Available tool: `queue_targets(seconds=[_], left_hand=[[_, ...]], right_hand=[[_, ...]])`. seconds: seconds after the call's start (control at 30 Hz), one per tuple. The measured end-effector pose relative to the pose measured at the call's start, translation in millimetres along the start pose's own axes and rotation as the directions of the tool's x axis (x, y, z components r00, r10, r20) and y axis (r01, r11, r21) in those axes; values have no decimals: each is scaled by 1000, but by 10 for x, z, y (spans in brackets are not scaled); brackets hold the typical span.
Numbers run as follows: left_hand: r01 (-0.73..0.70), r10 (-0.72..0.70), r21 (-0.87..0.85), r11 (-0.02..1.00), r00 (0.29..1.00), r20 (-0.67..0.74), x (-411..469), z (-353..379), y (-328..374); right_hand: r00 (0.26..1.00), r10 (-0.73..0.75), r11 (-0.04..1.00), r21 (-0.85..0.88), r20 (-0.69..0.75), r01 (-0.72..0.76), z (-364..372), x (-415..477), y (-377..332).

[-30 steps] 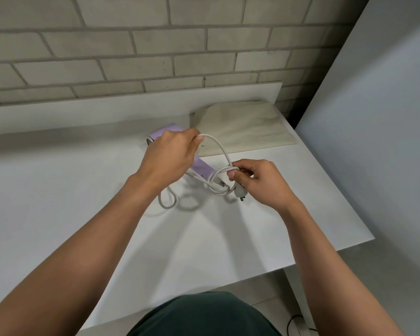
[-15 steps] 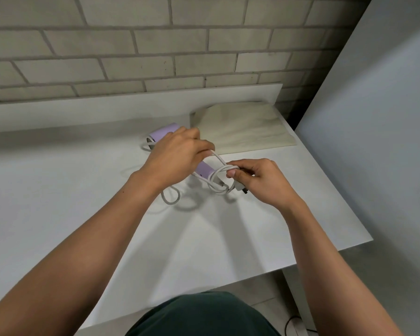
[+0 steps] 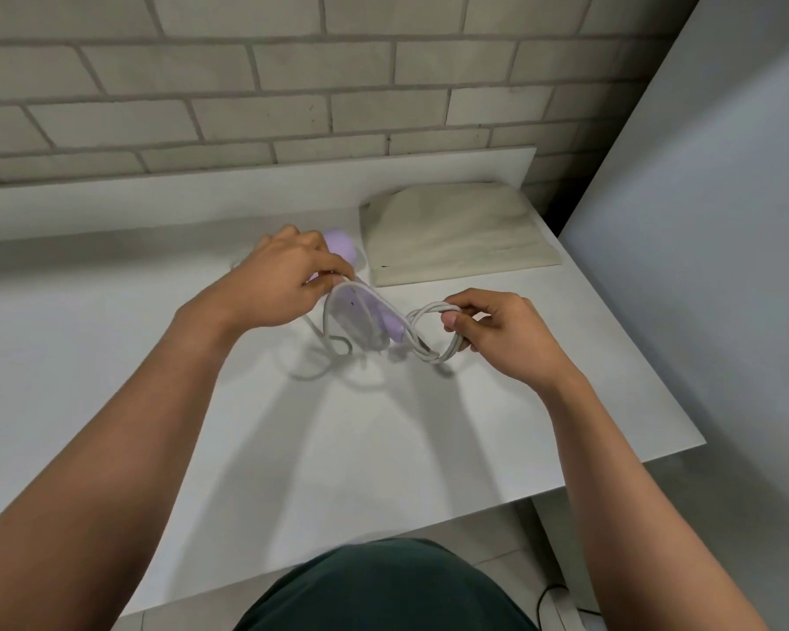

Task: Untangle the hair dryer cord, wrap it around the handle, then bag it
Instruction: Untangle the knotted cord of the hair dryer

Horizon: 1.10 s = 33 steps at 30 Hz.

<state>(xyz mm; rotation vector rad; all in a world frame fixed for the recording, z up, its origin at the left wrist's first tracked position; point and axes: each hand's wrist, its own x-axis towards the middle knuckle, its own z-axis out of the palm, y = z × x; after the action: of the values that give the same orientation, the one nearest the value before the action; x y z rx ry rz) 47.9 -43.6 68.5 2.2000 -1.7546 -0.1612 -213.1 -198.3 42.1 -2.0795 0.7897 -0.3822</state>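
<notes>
A white table (image 3: 292, 448) stood against a brick wall (image 3: 247, 84). Beside the cloth bag (image 3: 456, 234), the left hand (image 3: 279, 284) pinched the cord (image 3: 424, 309); the right hand (image 3: 506, 334) gripped its twisted loops.

A white table (image 3: 383, 448) stands against a pale brick wall (image 3: 247, 107), with a grey panel (image 3: 711, 248) along its right side. A beige cloth bag (image 3: 456, 239) lies flat on the far right corner. Just left of it are a lilac hair dryer (image 3: 341, 241) and its white cord (image 3: 422, 352), both blurred, low over the tabletop.
</notes>
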Motion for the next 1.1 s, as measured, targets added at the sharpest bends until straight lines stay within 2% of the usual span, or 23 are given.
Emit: queue_targets(seconds=[0.17, 0.23, 0.37, 0.5, 0.57, 0.63, 0.73, 0.83, 0.9, 0.97, 1.1], left_hand=[[-90, 101, 83, 992, 985, -143, 111, 39, 183], [-110, 118, 68, 992, 984, -136, 230, 37, 275], [-173, 173, 15, 985, 985, 20, 507, 144, 459], [-265, 268, -38, 963, 942, 202, 676, 331, 581], [-272, 275, -56, 961, 908, 316, 708, 403, 648], [-230, 245, -84, 969, 904, 351, 707, 450, 686], [-179, 201, -121, 976, 958, 206, 636, 417, 647], [-182, 180, -162, 970, 983, -26, 431, 278, 536], [-204, 163, -133, 970, 951, -264, 231, 226, 433], [-189, 114, -135, 973, 896, -430, 21, 235, 382], [34, -140, -240, 970, 888, -439, -285, 452, 356]], right_hand=[[1000, -12, 1000, 28, 5, 12, 52, -26, -23], [1000, -20, 999, 30, 17, 20, 92, -34, -27], [999, -8, 1000, 4, 43, 7, 143, -45, -37], [998, 6, 999, -42, 59, -3, 163, -47, -6], [998, 12, 997, -75, 67, -7, 170, -41, 27], [997, 11, 996, -92, 72, -5, 175, -37, 62], [998, 9, 995, -95, 65, -3, 158, -44, 83], [999, 19, 998, -56, 30, -17, 134, -29, 125], [999, 38, 999, -1, 11, -38, 128, -4, 157], [998, 55, 998, 30, 0, -55, 131, 28, 181], [998, 60, 997, 49, 24, -62, 150, 73, 149]])
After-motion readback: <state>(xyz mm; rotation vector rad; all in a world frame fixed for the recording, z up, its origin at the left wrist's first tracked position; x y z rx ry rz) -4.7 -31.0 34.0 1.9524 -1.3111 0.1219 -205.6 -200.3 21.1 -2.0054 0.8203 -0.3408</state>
